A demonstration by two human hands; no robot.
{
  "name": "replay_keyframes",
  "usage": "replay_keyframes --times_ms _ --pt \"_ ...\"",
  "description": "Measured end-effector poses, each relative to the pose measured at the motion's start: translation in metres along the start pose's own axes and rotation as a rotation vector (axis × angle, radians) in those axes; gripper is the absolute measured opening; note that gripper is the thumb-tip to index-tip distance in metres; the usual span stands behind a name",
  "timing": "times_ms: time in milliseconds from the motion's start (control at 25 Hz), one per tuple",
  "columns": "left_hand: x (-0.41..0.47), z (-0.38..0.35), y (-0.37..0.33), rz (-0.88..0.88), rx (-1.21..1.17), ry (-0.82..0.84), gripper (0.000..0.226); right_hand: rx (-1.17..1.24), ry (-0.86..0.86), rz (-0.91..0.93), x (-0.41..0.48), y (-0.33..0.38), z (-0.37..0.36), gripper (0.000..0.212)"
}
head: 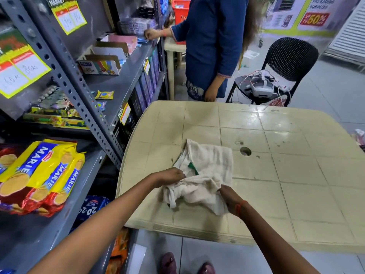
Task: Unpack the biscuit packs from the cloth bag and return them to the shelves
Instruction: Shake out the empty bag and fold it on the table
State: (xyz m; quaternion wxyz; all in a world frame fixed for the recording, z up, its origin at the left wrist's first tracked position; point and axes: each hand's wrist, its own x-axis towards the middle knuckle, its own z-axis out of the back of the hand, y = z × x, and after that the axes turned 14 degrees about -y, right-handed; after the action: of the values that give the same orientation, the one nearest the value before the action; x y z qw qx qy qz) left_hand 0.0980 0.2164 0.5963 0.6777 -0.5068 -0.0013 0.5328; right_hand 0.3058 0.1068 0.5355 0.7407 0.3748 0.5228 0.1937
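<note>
A cream cloth bag (209, 165) with a green mark lies flat and crumpled on the beige plastic table (286, 184). My left hand (169, 177) grips the bag's left edge. My right hand (230, 198) pinches its lower right corner. The bag looks limp, with no bulge showing inside. Yellow and red Marie biscuit packs (39, 177) lie stacked on the grey metal shelf (79, 204) to my left. A dark blue biscuit pack (92, 206) sits on the shelf below them.
A person in a blue tunic (213, 46) stands at the far end of the shelving, one hand on an upper shelf. A black chair (284, 64) holding cables and a device stands beyond the table. Open cartons (100, 64) sit on the middle shelf.
</note>
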Motion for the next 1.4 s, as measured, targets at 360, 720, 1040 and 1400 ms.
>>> replay_keyframes --times_ms 360,720,1040,1400 --pt "0.065 0.036 -0.060 -0.208 0.165 -0.305 0.045 -0.022 0.029 0.074 0.037 0.058 0.046 0.052" --pt "0.070 -0.051 -0.003 -0.754 0.905 -0.554 0.079 -0.769 -0.310 0.532 0.042 0.034 0.016 0.080" --pt "0.064 -0.043 0.039 -0.463 1.071 -0.233 0.045 -1.321 -0.205 0.609 0.040 0.004 -0.012 0.037" --pt "0.027 0.008 0.013 -0.099 0.415 0.075 0.022 -0.796 0.207 0.044 0.023 0.073 0.028 0.019"
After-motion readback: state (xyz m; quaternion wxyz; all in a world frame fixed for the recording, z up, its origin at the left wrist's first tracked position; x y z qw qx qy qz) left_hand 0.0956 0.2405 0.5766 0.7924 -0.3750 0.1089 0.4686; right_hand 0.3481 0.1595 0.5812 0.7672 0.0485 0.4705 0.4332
